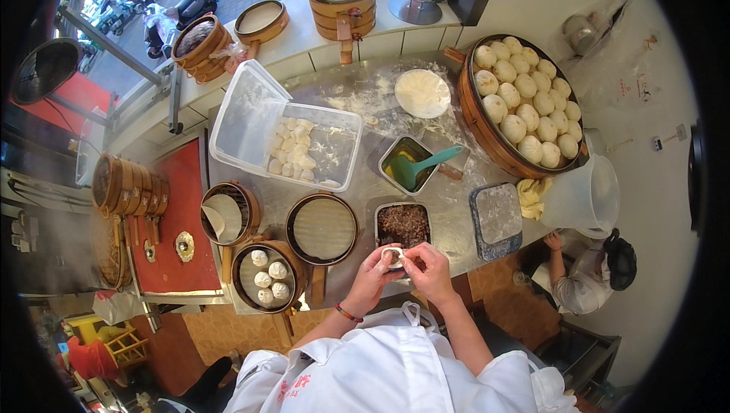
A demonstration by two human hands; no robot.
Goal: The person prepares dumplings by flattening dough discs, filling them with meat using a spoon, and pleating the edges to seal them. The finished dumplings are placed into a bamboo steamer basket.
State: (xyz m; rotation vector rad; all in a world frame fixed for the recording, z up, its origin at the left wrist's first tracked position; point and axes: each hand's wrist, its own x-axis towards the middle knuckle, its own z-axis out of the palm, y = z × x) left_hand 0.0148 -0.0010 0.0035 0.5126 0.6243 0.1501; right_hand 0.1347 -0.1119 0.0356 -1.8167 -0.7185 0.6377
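Near the counter's front edge, my left hand (369,277) cups a small filled dough bun (392,255). My right hand (429,270) pinches the edge of the same bun, its fingers closed on the dough. Dark filling shows in the bun's top, which is partly uncovered. Just beyond my hands is a square metal container of dark minced filling (403,224). Behind that, a square metal tin (395,182) holds yellowish oil and a green scoop (423,166). Left of my hands, a small bamboo steamer (297,265) carries several pleated buns (264,279).
A clear plastic box (351,147) with dough pieces stands mid-left, lid raised. Two bamboo steamers (322,228) (251,200) sit before it. At right are a large steamer of buns (525,101), a scale (498,219) and a yellow cloth (534,198). A person (582,280) sits at lower right.
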